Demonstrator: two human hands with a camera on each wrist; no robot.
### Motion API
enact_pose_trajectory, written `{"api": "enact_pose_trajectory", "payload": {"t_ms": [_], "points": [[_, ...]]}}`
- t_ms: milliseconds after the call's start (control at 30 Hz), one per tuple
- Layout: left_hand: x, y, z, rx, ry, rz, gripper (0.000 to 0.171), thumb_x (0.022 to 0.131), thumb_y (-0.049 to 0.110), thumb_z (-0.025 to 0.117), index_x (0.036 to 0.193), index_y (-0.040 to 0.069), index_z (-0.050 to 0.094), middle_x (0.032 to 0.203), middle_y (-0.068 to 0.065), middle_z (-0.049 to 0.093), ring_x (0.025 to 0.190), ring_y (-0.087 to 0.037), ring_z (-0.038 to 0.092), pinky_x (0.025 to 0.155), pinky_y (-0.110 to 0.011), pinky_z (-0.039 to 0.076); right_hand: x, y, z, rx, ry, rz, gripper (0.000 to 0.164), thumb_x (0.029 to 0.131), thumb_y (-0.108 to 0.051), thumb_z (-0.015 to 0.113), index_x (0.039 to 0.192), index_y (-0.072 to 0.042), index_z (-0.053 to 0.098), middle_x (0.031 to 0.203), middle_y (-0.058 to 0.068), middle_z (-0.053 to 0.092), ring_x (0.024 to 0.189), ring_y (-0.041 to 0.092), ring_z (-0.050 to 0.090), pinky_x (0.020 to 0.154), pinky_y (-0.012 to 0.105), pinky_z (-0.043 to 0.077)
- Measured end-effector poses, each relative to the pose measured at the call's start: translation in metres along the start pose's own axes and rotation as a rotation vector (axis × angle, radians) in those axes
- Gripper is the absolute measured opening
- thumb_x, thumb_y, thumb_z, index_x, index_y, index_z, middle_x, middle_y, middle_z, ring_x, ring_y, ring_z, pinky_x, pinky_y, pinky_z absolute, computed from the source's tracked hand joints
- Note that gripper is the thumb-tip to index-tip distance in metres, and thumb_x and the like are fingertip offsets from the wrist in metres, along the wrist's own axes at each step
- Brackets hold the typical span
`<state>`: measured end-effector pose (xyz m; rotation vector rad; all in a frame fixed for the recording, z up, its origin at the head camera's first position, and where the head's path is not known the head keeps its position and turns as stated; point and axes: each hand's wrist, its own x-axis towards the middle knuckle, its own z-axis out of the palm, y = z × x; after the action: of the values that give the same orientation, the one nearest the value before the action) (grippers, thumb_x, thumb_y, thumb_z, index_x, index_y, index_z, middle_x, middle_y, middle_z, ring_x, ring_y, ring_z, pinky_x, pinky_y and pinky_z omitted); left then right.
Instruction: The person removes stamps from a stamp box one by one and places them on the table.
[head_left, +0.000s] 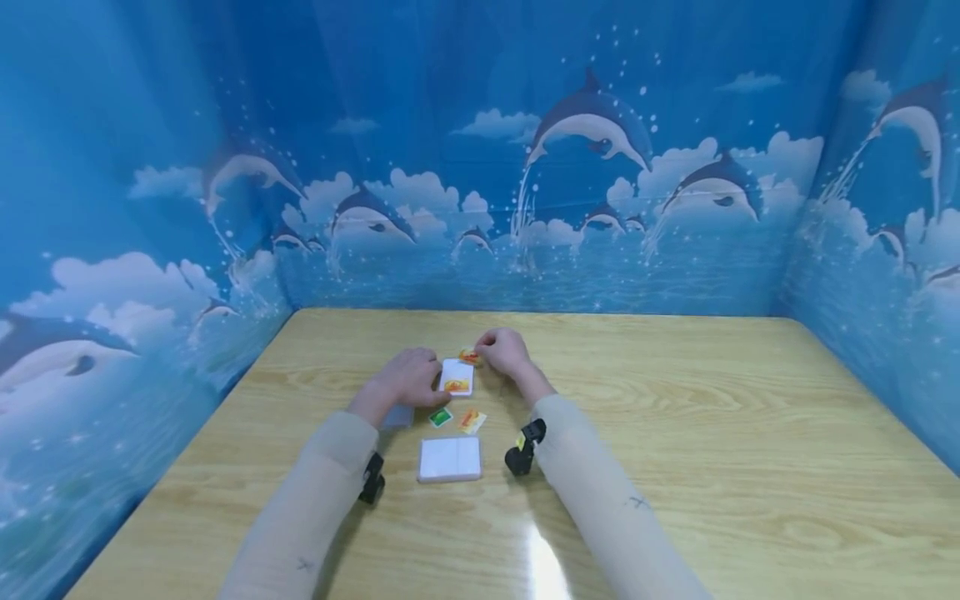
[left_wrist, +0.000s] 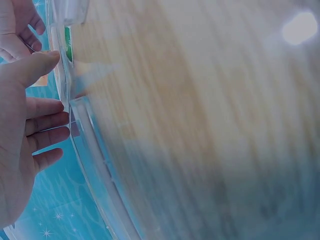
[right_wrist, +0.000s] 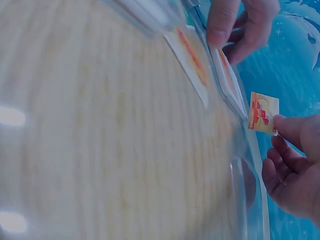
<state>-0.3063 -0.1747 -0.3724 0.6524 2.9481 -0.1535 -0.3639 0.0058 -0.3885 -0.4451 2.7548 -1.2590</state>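
Observation:
My right hand (head_left: 507, 352) pinches a small orange-and-yellow picture card (right_wrist: 263, 113) between thumb and fingertip. It holds the card just past the far right corner of a white rounded rectangular piece (head_left: 457, 372), which carries an orange picture on its near end. On that piece's left edge rests my left hand (head_left: 408, 379), thumb (left_wrist: 42, 65) at the near corner and fingers loosely extended. Nearer to me lie a small green card (head_left: 440, 417) and another orange-yellow card (head_left: 472, 421).
A white rectangular block or stack (head_left: 449, 459) lies on the wood-grain table (head_left: 675, 433) between my forearms. A pale flat piece (head_left: 398, 417) is partly hidden beneath my left wrist. Blue dolphin-print curtains (head_left: 420, 275) stand behind the table and at both sides.

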Motion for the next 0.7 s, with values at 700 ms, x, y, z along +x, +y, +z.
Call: {"api": "enact_pose_trajectory", "payload": {"t_ms": [700], "points": [[-0.001, 0.001, -0.001, 0.018, -0.015, -0.003, 0.046, 0.084, 0.05, 0.058, 0.097, 0.006, 0.063, 0.089, -0.005, 0.052, 0.079, -0.019, 0.047, 0.074, -0.036, 0.042, -0.001, 0.012, -0.011, -0.106, 0.039, 0.096, 0.013, 0.087, -0.014, 0.061, 0.092, -0.004, 0.068, 0.091, 0.008, 0.064, 0.083, 0.022, 0.057, 0.078, 0.035, 0.046]]}}
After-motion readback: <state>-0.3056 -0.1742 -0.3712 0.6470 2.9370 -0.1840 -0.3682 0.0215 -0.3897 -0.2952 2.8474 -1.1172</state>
